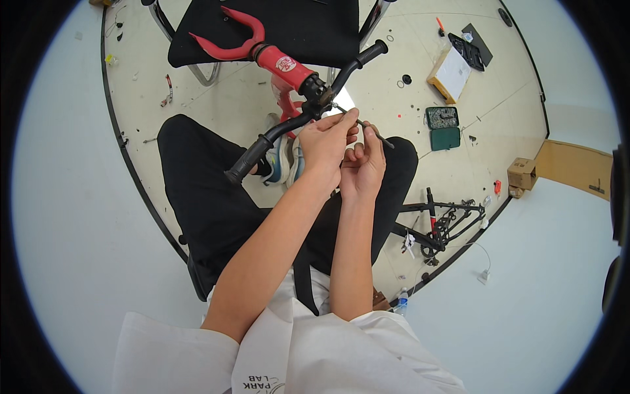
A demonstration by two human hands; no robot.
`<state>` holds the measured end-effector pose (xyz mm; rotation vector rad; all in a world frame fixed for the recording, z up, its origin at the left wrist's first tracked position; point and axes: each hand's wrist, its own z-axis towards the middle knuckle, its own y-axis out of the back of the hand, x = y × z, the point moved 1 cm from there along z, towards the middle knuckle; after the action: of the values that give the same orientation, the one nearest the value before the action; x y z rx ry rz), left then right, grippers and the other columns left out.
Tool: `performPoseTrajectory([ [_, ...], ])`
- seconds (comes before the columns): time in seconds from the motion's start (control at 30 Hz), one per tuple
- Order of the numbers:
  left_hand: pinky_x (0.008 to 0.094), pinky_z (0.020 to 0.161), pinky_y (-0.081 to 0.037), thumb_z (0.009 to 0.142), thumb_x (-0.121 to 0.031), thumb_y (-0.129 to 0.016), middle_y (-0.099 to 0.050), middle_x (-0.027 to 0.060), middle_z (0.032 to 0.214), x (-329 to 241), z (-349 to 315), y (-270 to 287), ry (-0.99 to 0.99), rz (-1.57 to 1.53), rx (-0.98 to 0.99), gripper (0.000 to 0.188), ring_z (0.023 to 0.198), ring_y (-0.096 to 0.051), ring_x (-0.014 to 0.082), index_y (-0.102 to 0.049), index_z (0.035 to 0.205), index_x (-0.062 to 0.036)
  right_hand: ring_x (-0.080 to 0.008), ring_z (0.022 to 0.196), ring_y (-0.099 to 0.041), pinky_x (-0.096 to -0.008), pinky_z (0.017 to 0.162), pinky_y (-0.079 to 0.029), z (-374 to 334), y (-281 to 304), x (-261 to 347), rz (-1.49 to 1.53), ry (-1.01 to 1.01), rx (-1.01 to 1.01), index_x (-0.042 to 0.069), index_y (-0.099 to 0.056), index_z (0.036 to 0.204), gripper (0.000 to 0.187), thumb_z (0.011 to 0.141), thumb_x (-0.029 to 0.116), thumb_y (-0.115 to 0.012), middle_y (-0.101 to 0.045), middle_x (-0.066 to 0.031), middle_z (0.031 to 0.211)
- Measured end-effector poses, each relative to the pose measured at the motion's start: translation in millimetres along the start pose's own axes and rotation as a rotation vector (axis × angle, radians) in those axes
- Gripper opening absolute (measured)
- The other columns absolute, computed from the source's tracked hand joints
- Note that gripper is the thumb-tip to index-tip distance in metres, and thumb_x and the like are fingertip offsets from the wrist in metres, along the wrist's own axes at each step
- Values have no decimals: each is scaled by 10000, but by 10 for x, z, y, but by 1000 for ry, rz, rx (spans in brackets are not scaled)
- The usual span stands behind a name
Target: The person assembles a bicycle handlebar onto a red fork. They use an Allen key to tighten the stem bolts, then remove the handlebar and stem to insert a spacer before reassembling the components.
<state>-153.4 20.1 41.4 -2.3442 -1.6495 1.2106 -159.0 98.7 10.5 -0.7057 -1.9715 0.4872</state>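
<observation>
A thin dark rod-like tool (377, 134) slants between my hands; its exact kind is hard to make out. Its upper end meets the clamp (319, 96) at the middle of a black handlebar (287, 130). My left hand (323, 146) pinches the tool close to that end, beside the bar. Lower and to the right, my right hand (363, 164) has its fingers curled, thumb and fingertips against the tool. The handlebar joins a red head tube (287, 65) and a red fork (246, 44), which points away from me with its prongs over a chair seat.
The black chair (315, 33) stands ahead. On the floor at right are a green case (444, 128) of small parts, a white-and-yellow box (450, 75), a black tool case (466, 51), a cardboard box (522, 173) and a black bike frame (446, 226). Small parts lie scattered.
</observation>
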Motion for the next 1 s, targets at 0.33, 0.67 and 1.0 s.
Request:
performPoseTrajectory([
  [0.33,241,674,-506,832,-97,-750,-643,50,823,-21,-36,-18,25,-21,-7,136,737,-612,119,-659,879,-8,-40,524,-514,-186,461,-407,-2,38,-17,-75,56,-28,36,-628,1016,174,917,174,-664,-667,-21,849],
  [0.67,228,653,-485,847,-93,-724,-670,50,817,37,23,10,-29,-23,12,132,713,-601,109,-697,912,19,-54,510,-523,-188,449,-408,-66,-71,17,-111,135,-43,25,-650,983,163,904,164,-683,-677,-42,830],
  [1.0,211,683,-496,907,-41,-631,-676,77,1007,79,3,17,62,-287,178,238,861,-634,146,-606,1136,19,-54,484,-491,-186,420,-383,-6,-36,-64,-138,141,-102,26,-657,1014,178,909,168,-676,-676,-44,793],
])
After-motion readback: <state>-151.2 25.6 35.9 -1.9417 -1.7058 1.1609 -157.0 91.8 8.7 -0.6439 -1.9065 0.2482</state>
